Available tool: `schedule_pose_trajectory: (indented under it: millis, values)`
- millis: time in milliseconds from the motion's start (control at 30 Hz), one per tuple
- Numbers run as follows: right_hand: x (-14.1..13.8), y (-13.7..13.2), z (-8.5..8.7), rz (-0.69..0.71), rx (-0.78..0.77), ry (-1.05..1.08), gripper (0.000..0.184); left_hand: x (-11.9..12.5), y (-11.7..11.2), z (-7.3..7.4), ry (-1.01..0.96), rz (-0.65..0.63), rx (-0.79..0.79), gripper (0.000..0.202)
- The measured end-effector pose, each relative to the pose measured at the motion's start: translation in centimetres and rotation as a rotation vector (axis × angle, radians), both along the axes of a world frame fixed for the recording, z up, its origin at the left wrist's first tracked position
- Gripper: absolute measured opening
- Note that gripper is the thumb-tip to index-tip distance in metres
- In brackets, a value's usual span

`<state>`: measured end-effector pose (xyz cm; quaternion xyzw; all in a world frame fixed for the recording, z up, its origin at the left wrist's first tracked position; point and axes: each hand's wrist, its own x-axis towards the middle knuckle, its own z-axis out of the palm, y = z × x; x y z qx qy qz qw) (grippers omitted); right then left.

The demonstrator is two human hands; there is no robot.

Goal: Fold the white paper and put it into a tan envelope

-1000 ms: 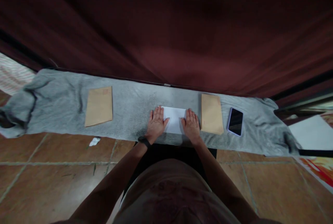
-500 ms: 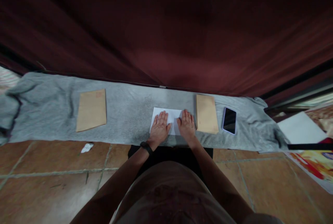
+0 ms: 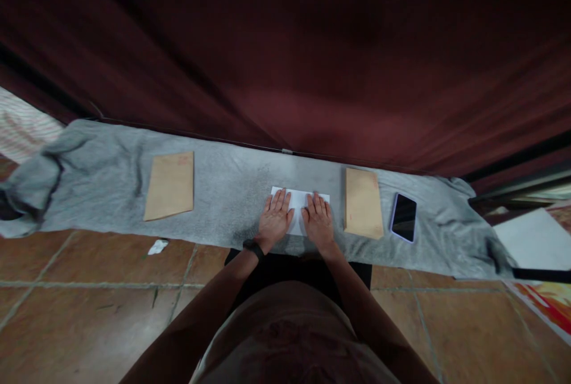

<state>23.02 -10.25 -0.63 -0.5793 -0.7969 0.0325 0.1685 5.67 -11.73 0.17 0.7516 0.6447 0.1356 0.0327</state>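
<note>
White paper [image 3: 298,198]: centre of frame, flat on grey cloth [image 3: 232,194], apparently folded small.
Left hand [image 3: 275,220], right hand [image 3: 317,222]: palms down side by side, fingers spread, pressing the paper, gripping nothing.
Left brown envelope [image 3: 170,185], right brown envelope [image 3: 362,202]: lying apart, untouched.
Phone [image 3: 404,217]: further right.

Matt white paper [image 3: 298,201], fuzzy grey cloth [image 3: 232,185], glossy phone [image 3: 404,217]

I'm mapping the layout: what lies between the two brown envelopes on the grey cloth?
In the head view, a white sheet lies there, with the left hand and right hand flat on it; otherwise bare grey cloth.
</note>
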Motion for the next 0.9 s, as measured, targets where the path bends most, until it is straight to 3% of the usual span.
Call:
schedule_pose_trajectory:
  millis: [267, 633, 900]
  values:
    - [2.0, 1.4, 0.1, -0.031, -0.009, -0.034, 0.055, -3.4, -1.8, 0.1, -0.014, 0.084, 0.037, 0.066]
    - [2.1, 8.2, 6.5, -0.008, -0.404, -0.116, 0.039, -5.2, -4.6, 0.2, -0.017, -0.005, 0.069, 0.061]
    - [2.7, 10.2, 6.6, 0.039, -0.493, -0.044, 0.015, -5.3, -4.4, 0.3, -0.117, -0.009, 0.048, 0.059]
